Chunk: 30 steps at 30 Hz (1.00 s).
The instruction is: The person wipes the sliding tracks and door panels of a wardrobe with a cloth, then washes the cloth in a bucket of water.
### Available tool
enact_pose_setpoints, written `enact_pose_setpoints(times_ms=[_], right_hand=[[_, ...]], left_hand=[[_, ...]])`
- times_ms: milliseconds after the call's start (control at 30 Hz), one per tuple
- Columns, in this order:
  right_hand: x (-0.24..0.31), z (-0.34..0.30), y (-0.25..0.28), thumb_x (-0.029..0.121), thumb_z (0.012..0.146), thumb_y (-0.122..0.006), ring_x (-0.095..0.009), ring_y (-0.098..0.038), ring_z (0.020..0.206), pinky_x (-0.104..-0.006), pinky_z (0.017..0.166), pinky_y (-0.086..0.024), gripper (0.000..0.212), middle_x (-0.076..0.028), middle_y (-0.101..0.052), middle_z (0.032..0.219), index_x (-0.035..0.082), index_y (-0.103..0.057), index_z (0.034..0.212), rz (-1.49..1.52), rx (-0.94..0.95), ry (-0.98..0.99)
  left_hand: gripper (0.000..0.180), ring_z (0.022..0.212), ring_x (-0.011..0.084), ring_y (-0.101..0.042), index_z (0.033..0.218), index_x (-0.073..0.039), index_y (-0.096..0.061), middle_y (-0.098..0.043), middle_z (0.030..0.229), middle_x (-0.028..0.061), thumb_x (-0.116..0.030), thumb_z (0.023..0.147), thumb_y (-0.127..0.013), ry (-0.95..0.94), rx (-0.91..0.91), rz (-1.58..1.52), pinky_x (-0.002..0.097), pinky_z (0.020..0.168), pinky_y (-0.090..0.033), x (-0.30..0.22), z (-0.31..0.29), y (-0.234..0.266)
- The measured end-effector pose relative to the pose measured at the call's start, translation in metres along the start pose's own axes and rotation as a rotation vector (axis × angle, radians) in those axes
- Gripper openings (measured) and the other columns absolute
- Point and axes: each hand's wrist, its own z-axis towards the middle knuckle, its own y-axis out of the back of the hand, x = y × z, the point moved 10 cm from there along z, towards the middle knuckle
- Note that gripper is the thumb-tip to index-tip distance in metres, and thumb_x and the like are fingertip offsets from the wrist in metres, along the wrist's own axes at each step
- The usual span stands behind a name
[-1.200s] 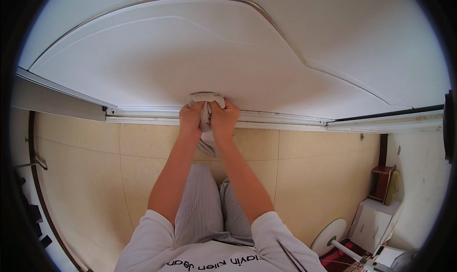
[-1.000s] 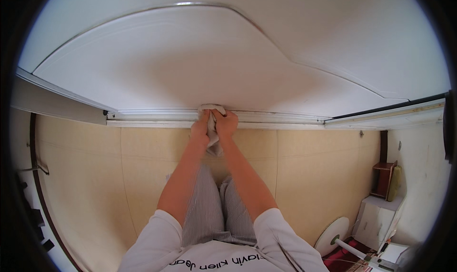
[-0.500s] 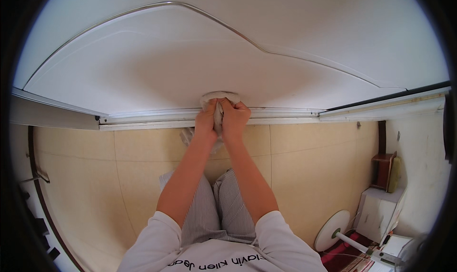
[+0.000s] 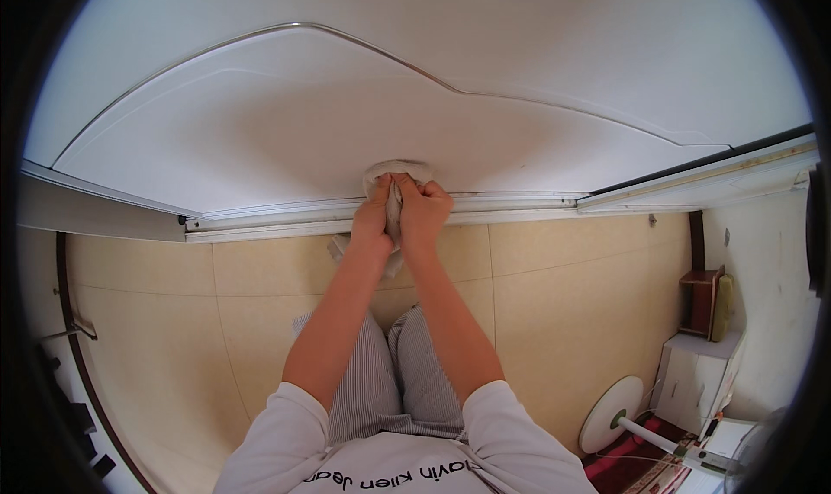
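A pale, crumpled cloth (image 4: 396,168) is pressed against the lower part of a smooth white panel (image 4: 485,144), just above its bottom rail. Both hands pinch it, side by side. My left hand (image 4: 373,217) has its thumb pointing up along the cloth, and my right hand (image 4: 421,214) closes on it with bent fingers. A fold of the cloth runs down between the two hands. More of the fabric hangs below, partly hidden behind my forearms. My arms are stretched forward, nearly straight.
Curved metal trim (image 4: 299,27) crosses the panel. Below runs a white track (image 4: 519,210), with beige tiled floor (image 4: 571,295) under it. At the lower right stand a fan with a round white base (image 4: 610,413), a white cabinet (image 4: 692,381) and a brown wooden piece (image 4: 697,302).
The view has tilted slightly, so the metal trim sits lower and a little further left. Both hands keep their grip on the cloth, in nearly the same spot.
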Motion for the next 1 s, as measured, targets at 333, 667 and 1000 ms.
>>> enact_pose_setpoints(times_ms=[333, 667, 1000], right_hand=[[0.047, -0.031, 0.007, 0.010, 0.079, -0.069, -0.010, -0.050, 0.079, -0.0240, 0.062, -0.041, 0.032, -0.004, -0.051, 0.094, 0.004, -0.049, 0.103, 0.050, 0.187, 0.214], [0.108, -0.055, 0.039, 0.000, 0.077, -0.058, -0.028, -0.031, 0.131, -0.0418, 0.104, -0.027, 0.058, -0.010, -0.038, 0.138, 0.008, -0.042, 0.131, 0.045, 0.455, 0.489], [0.115, -0.047, 0.106, -0.011, 0.071, -0.058, -0.019, -0.055, 0.095, -0.0302, 0.088, -0.041, 0.029, -0.009, -0.059, 0.100, 0.006, -0.042, 0.088, 0.111, 0.368, 0.326]], left_hand=[[0.023, 0.066, 0.0166, -0.058, 0.092, 0.002, -0.061, -0.060, 0.080, 0.0067, -0.012, 0.078, -0.071, -1.268, -0.144, 1.081, 0.0280, 0.057, -0.046, -0.099, -0.124, -0.035], [0.051, 0.054, 0.0157, -0.052, 0.106, -0.015, -0.068, -0.053, 0.072, 0.0015, -0.001, 0.058, -0.066, -1.744, 0.296, 1.340, 0.0275, 0.046, -0.041, -0.058, -0.182, -0.084], [0.036, 0.054, 0.0194, -0.055, 0.091, -0.010, -0.063, -0.059, 0.073, 0.0033, 0.001, 0.057, -0.069, -1.830, 0.564, 1.215, 0.0295, 0.045, -0.043, -0.015, -0.238, -0.137]])
